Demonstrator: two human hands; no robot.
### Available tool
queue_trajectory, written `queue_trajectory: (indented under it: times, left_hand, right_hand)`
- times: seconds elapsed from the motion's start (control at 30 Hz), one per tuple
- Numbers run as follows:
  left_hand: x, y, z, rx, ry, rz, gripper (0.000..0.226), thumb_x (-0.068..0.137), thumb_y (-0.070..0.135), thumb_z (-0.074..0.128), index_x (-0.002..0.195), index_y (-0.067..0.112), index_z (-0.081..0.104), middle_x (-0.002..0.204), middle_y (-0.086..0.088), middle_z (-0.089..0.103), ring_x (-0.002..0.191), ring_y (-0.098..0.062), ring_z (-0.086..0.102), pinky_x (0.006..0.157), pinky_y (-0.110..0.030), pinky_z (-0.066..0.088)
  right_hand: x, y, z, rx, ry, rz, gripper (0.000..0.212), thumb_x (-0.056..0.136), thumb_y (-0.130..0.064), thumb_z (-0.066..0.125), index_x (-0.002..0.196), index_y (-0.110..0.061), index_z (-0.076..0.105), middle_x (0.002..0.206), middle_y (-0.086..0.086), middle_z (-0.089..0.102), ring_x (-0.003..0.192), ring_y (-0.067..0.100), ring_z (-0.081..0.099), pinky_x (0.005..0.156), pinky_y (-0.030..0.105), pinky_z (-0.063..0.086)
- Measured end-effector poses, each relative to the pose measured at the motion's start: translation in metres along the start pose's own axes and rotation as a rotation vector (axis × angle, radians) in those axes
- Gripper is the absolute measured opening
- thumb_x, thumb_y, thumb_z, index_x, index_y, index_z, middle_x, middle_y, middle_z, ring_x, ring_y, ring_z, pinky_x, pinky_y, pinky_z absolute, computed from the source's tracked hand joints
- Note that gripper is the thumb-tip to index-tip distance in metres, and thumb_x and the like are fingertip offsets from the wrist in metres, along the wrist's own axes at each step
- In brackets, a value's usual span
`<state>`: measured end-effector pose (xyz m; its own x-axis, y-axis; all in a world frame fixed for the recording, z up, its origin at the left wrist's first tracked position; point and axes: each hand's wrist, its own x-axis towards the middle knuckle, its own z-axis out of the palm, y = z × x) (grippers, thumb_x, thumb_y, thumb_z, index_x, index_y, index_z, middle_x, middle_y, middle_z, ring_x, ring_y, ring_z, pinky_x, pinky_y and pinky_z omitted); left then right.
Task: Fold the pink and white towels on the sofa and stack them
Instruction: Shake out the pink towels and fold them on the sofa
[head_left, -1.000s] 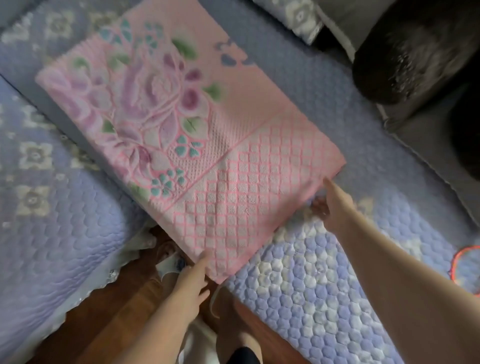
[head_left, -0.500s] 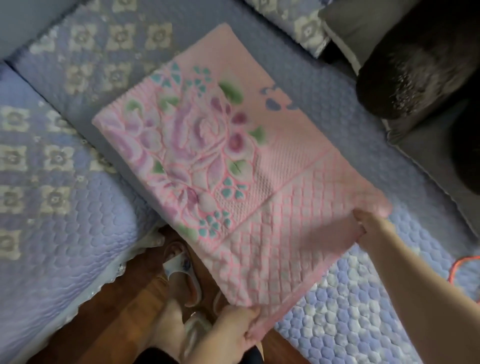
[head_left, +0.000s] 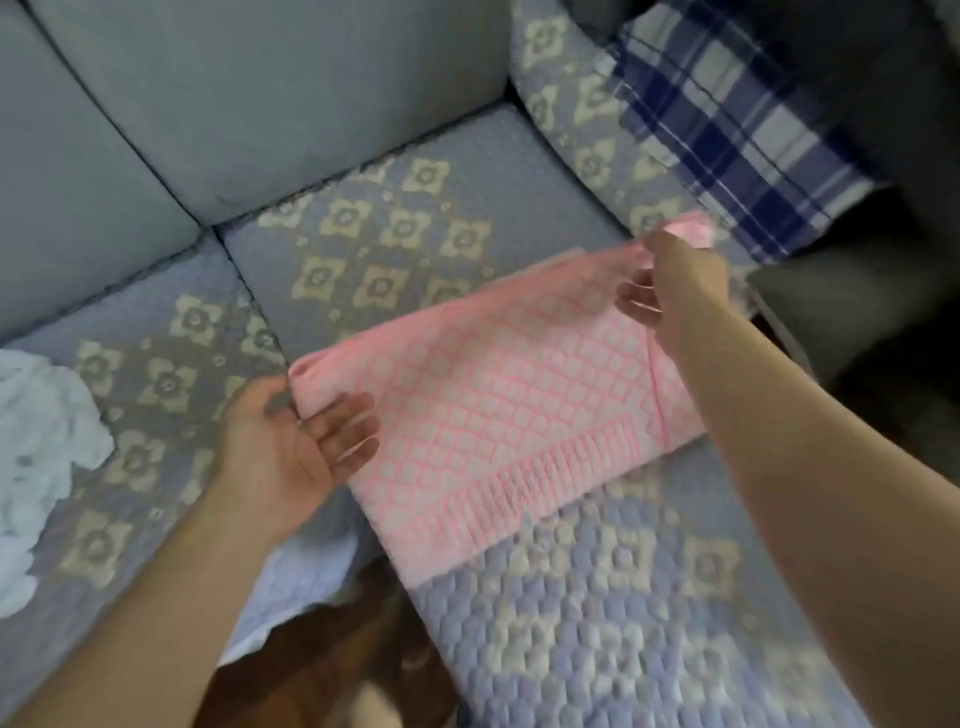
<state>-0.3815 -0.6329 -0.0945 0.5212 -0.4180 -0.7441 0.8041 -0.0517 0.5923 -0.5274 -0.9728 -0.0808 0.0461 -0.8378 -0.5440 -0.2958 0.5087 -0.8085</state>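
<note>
The pink towel (head_left: 498, 395) lies folded over on the quilted sofa seat (head_left: 597, 623), its diamond-patterned side up and its fringed band toward me. My left hand (head_left: 296, 441) pinches the towel's left corner between thumb and fingers. My right hand (head_left: 675, 286) grips the far right corner, which is lifted a little off the seat. A crumpled white towel (head_left: 36, 457) rests at the left edge of the view, apart from both hands.
Grey back cushions (head_left: 234, 104) rise behind the seat. A blue and white checked cloth (head_left: 727, 135) covers the sofa's right side, with a dark object (head_left: 883, 312) beside it. Brown wooden floor (head_left: 322, 665) shows below the seat's front edge.
Both hands lifted the near edge of the flat pink towel and carried it away from me, folding it in half. The floral part is now covered.
</note>
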Motion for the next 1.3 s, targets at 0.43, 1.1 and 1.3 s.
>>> queue_trajectory:
  times: [0.43, 1.1, 1.3]
  left_hand:
    - [0.213, -0.024, -0.041, 0.631, 0.355, 0.28, 0.014, 0.097, 0.025, 0.057, 0.1, 0.013, 0.064, 0.085, -0.004, 0.063, 0.074, -0.017, 0.057, 0.059, -0.026, 0.043]
    - [0.227, -0.019, -0.034, 1.12, 0.515, 0.571, 0.023, 0.097, 0.014, 0.052, 0.117, 0.002, 0.05, 0.112, -0.017, 0.055, 0.107, -0.037, 0.055, 0.082, -0.037, 0.048]
    - [0.222, -0.059, 0.001, 1.893, -0.144, 0.816, 0.057, 0.102, 0.049, 0.033, 0.157, 0.03, 0.03, 0.166, -0.013, 0.015, 0.153, -0.04, 0.005, 0.119, -0.063, 0.014]
  right_hand:
    - [0.154, 0.084, 0.109, -1.181, 0.026, -0.246, 0.073, 0.095, -0.044, 0.055, 0.155, -0.014, 0.025, 0.154, 0.02, 0.034, 0.141, 0.041, 0.033, 0.114, 0.047, 0.03]
    - [0.177, 0.11, 0.116, -1.045, 0.28, -0.643, 0.032, 0.105, -0.025, 0.041, 0.118, 0.001, 0.055, 0.126, 0.026, 0.046, 0.112, 0.039, 0.046, 0.095, 0.037, 0.031]
    - [0.143, 0.095, 0.143, -1.15, 0.311, -0.891, 0.046, 0.102, -0.032, 0.043, 0.143, -0.01, 0.046, 0.149, 0.024, 0.037, 0.136, 0.042, 0.034, 0.115, 0.044, 0.02]
